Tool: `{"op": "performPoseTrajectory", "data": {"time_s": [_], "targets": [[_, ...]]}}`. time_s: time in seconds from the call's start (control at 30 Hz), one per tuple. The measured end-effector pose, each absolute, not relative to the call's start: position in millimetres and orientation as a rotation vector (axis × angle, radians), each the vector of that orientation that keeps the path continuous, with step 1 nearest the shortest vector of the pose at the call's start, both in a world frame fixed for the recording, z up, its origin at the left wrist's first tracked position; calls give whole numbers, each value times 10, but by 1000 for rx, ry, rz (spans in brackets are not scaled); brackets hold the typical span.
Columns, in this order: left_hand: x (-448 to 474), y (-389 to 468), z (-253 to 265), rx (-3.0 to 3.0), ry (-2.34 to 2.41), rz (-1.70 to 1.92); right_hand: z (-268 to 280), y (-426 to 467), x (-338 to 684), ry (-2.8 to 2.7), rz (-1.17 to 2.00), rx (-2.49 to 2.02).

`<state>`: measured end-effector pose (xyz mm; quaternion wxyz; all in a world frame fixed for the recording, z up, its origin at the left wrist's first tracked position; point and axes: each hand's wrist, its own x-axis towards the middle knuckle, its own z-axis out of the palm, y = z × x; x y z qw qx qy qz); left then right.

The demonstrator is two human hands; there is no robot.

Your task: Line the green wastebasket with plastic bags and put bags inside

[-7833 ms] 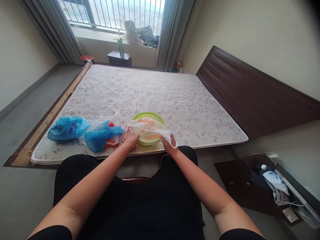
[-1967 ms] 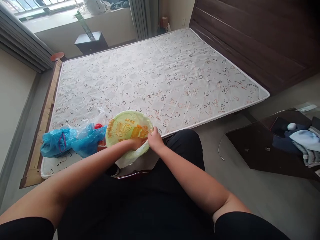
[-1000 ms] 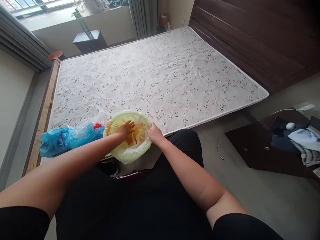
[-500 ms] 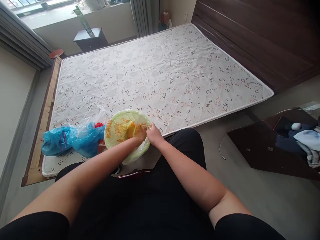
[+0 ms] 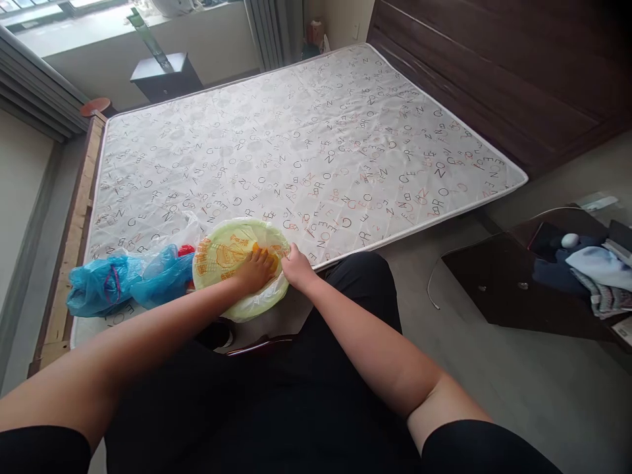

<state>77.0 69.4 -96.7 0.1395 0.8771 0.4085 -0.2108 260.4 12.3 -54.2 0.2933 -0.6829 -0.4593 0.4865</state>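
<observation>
Holding the green basket (image 5: 241, 315) by its rim, one hand laid inside

The right hand (image 5: 299, 266) is closed on the basket's right rim, pinching the edge together with the pale plastic bag (image 5: 230, 243) that lines it; the curled fingertips beyond the rim are mostly hidden. The left hand (image 5: 257, 270) lies inside the basket, toward its right side, back of the hand up, fingers loosely parted and slightly bent. It touches the lining over an orange-yellow patch (image 5: 273, 261) – whether that is print or something separate, I cannot tell – and shows no grip on anything.

The left forearm slants in from the lower left, crossing the basket's near left rim. The right arm, bent at the elbow, reaches up from the lower right of the basket, wrist nearly straight, passing over a black-clad knee (image 5: 368, 280).

The basket itself sits at the near edge of the letter-patterned mattress (image 5: 296, 158), partly overhanging it. Just left of the basket is a blue plastic bag (image 5: 162, 283), with a red item (image 5: 186, 250) beside it; farther left lies a blue bundle (image 5: 101, 283) – crossed by a pinkish cord (image 5: 114, 283).
</observation>
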Motion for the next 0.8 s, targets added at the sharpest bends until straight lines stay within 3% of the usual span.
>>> {"op": "performPoseTrajectory", "data": {"time_s": [0.57, 0.8], "targets": [[768, 812, -1489, 2386, 1405, -819, -529, 156, 2459, -1326, 1351, -1781], [692, 832, -1823, 2298, 1428, -531, -504, 204, 2433, -1271, 1403, -1766]]}}
